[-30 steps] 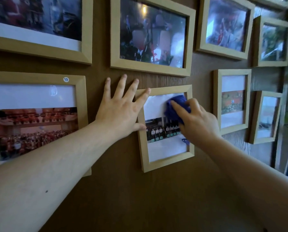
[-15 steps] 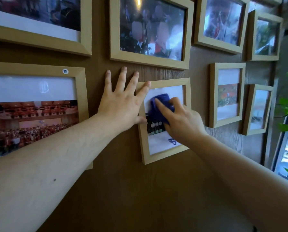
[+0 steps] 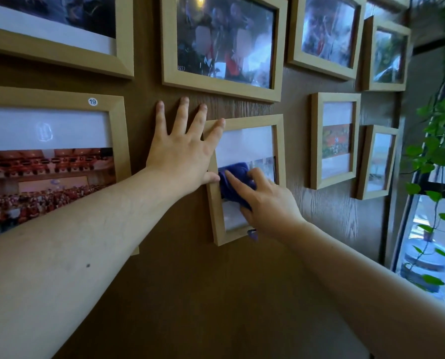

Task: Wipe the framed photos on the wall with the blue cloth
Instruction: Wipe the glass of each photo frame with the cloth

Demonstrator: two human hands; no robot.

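Blue cloth, bunched under your right hand, has slid from the frame glass's top to its middle left, left hand flat bracing the frame's left edge; lower glass remains.

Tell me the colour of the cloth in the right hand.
Dark blue cloth, pressed by the right hand on the small frame's glass; head view.

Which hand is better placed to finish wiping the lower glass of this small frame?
Right. The right hand already presses the blue cloth against the small frame's glass, just above the lower part. The left hand lies flat, steadying the frame's left edge.
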